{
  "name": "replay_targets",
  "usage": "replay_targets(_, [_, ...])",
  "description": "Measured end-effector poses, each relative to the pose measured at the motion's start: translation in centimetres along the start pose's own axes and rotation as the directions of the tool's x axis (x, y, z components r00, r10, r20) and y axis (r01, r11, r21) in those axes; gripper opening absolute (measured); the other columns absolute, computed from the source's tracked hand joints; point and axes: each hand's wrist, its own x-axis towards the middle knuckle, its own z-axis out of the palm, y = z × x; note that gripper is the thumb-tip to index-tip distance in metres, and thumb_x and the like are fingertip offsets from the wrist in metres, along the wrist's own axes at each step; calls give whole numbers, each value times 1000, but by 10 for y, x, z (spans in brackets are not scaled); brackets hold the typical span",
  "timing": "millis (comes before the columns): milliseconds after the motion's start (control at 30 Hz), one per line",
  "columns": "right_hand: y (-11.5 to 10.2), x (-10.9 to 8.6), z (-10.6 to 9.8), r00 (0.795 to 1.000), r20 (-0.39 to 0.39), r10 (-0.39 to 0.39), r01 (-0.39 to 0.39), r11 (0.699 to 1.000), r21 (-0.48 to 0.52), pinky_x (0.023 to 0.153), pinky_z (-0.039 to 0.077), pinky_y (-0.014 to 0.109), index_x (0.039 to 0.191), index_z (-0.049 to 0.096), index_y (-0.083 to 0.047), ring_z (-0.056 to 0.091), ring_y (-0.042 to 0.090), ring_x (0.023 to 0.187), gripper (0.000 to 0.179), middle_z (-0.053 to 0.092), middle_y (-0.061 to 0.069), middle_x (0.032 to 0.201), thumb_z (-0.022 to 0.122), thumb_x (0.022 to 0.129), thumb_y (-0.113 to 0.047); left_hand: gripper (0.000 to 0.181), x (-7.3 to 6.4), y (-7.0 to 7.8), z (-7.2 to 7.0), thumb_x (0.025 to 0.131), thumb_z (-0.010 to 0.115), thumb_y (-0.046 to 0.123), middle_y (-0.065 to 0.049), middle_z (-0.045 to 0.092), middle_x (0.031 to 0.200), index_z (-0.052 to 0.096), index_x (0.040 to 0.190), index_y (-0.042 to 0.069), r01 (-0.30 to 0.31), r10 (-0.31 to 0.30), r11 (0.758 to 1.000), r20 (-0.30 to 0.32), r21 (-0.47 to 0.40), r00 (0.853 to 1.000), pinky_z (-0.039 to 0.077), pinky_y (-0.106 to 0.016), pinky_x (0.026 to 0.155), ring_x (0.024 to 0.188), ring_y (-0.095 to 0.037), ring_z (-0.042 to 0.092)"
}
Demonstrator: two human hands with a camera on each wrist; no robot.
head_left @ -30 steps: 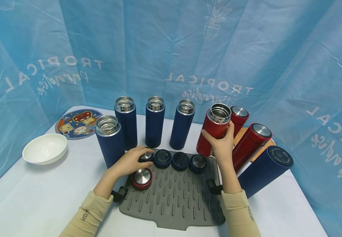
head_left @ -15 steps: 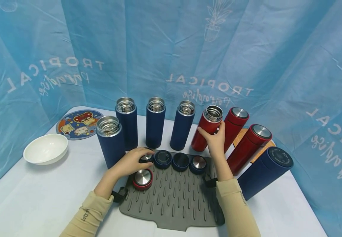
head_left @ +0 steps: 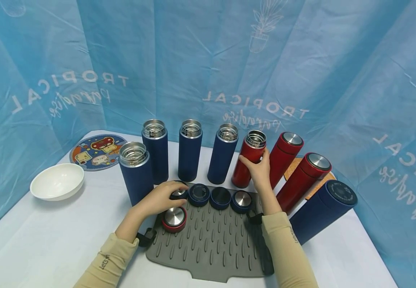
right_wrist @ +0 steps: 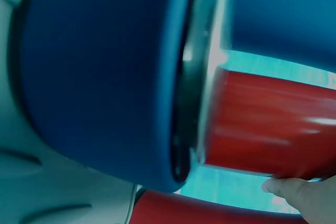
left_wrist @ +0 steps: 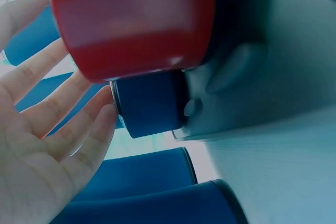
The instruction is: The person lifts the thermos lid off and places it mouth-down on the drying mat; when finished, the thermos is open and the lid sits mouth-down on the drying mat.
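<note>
My right hand (head_left: 260,173) grips an uncapped red thermos bottle (head_left: 243,171), which stands upright past the back right of the grey mat (head_left: 208,248). In the right wrist view, my thumb lies along the red bottle (right_wrist: 273,124), behind a large blurred blue lid (right_wrist: 100,77). My left hand (head_left: 157,199) rests at the leftmost blue lid (head_left: 179,195) on the mat, just behind a red lid (head_left: 174,218). Seen from the left wrist, the left hand's fingers are loosely extended, their tips beside the blue lid (left_wrist: 149,103).
Several uncapped blue bottles (head_left: 190,160) stand behind and left of the mat. More blue lids (head_left: 220,198) line its back edge. Capped red bottles (head_left: 283,158) and a capped blue bottle (head_left: 319,214) stand right. A white bowl (head_left: 57,182) and round placemat (head_left: 97,152) lie left.
My right hand has moved the uncapped red bottle left and back, away from the capped red ones, setting it beside the blue row. The left hand has stayed at the blue lid.
</note>
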Motion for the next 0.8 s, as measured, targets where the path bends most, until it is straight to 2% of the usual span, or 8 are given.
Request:
replay_targets(167, [2, 1, 0, 1000, -4, -6, 6, 1000, -3, 100, 37, 48, 140, 26, -14, 40, 24, 125, 75, 39, 7, 137, 72, 81, -22, 38, 0, -1, 1, 86, 65, 22, -13, 58, 120, 59, 120, 3, -6, 6, 1000, 3, 5, 1000, 46, -44, 89, 108, -29, 56])
replay_targets(333, [1, -1, 1, 999, -30, -15, 13, 997, -75, 102, 35, 48, 142, 22, -11, 39, 26, 126, 78, 38, 11, 138, 70, 82, -24, 39, 1, 0, 1, 86, 65, 21, -13, 58, 120, 59, 120, 3, -6, 6, 1000, 7, 15, 1000, 46, -44, 88, 107, -29, 56])
replay_targets(467, [-1, -5, 3, 999, -39, -1, -4, 991, -134, 104, 31, 51, 145, 14, -10, 35, 29, 129, 85, 34, 14, 141, 70, 81, -19, 39, 1, 0, 0, 86, 65, 21, -13, 59, 119, 59, 120, 3, -10, 10, 1000, 8, 24, 1000, 46, -44, 88, 107, -29, 56])
replay_targets(633, [-2, -6, 5, 999, -43, -27, 20, 987, -159, 104, 29, 53, 145, 11, -9, 33, 32, 130, 89, 31, 17, 142, 70, 78, -10, 39, 1, 1, 0, 86, 65, 21, -13, 59, 118, 59, 119, 2, -13, 13, 999, 9, 29, 1000, 46, -44, 89, 107, -28, 56])
replay_targets(800, [2, -5, 6, 998, -43, -40, 32, 984, -175, 104, 29, 53, 145, 11, -9, 33, 32, 130, 88, 31, 17, 142, 69, 79, -11, 39, 0, 1, 0, 86, 65, 21, -12, 59, 118, 59, 120, 2, -7, 7, 999, 20, 31, 1000, 45, -45, 89, 108, -29, 55])
